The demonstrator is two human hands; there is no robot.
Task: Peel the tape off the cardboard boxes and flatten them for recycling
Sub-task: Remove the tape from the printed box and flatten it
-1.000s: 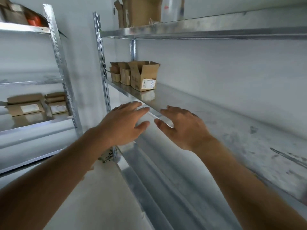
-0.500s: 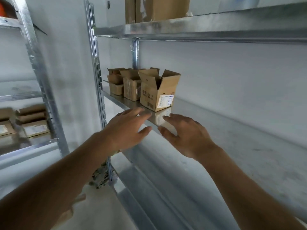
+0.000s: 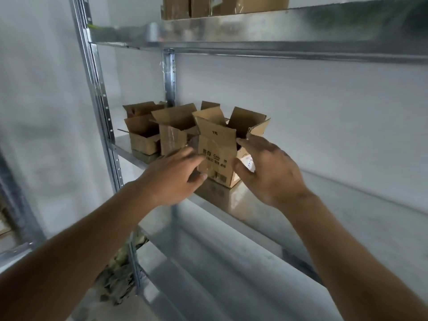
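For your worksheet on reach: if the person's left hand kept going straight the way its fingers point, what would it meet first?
Most likely the nearest cardboard box: the left hand has its fingers aimed at the box's printed left side, about touching it, though depth is unclear.

This is looking like a storeroom or stockroom: bare metal shelving (image 3: 254,214) on slotted steel uprights (image 3: 102,117) is standing against a plain pale wall (image 3: 324,107). Small open cardboard boxes (image 3: 176,130) are sitting in a row on the middle shelf toward 11 o'clock. More boxes (image 3: 208,5) are resting on the shelf above at 12 o'clock.
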